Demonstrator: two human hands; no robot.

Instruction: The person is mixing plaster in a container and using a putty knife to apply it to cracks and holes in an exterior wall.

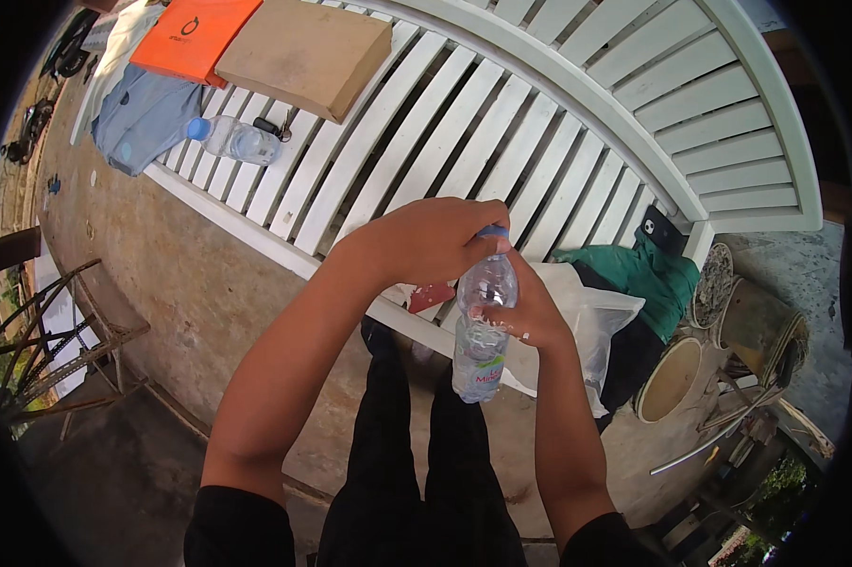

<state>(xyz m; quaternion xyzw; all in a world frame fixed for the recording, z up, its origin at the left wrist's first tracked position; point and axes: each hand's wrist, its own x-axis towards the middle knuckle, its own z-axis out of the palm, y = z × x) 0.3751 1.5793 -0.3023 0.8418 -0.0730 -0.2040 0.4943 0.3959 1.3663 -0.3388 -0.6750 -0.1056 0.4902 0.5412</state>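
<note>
In the middle of the view I hold a clear plastic water bottle [478, 369] upright in front of my legs. My left hand [464, 227] is closed on its blue cap at the top, while my right hand [530, 317] wraps round the bottle's body from the right. Just beyond them is a white slatted bench [407, 132]. On it, to the right, lie a translucent plastic bag [596, 331] and green cloth [653, 288], with a dark phone [664, 231] near the corner.
An orange box [185, 28], cardboard box [303, 52], grey-blue cloth [133, 123], second bottle [242, 142] and keys [277, 125] lie on the bench's left. A rusty metal frame [105, 335] stands on the concrete floor [180, 274] at left; buckets [757, 340] stand at right.
</note>
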